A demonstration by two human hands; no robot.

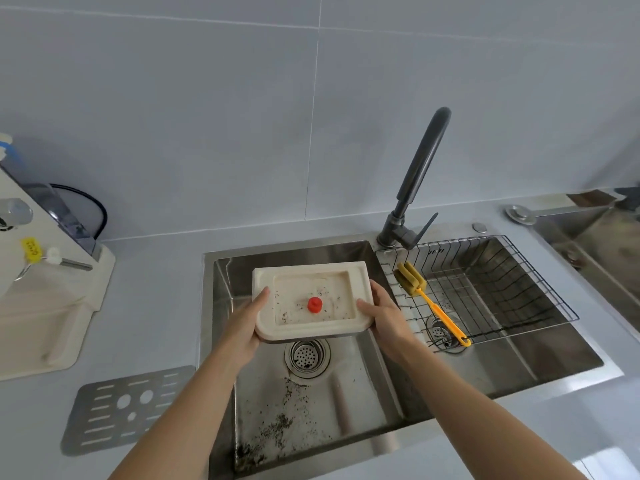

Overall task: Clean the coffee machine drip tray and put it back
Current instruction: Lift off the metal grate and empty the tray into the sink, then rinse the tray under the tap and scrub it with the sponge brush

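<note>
Both hands, left hand point(247, 327) and right hand point(384, 315), are holding the cream rectangular plastic drip tray point(311, 301) level, long axis left-right, fingers clamped on its short ends above the steel sink point(346, 403).

Both hands hold a cream drip tray point(313, 301) over the left basin of a steel sink point(346, 410). The left hand point(247, 329) grips its left edge and the right hand point(382, 315) its right edge. A red knob point(314, 304) stands in the tray among dark specks. More specks lie on the basin floor near the drain point(307, 356). A yellow brush point(427, 299) rests on the wire rack point(485, 289) at the right. A metal grate point(121, 410) lies on the counter at the near left, and the coffee machine point(38, 271) stands far left.
</note>
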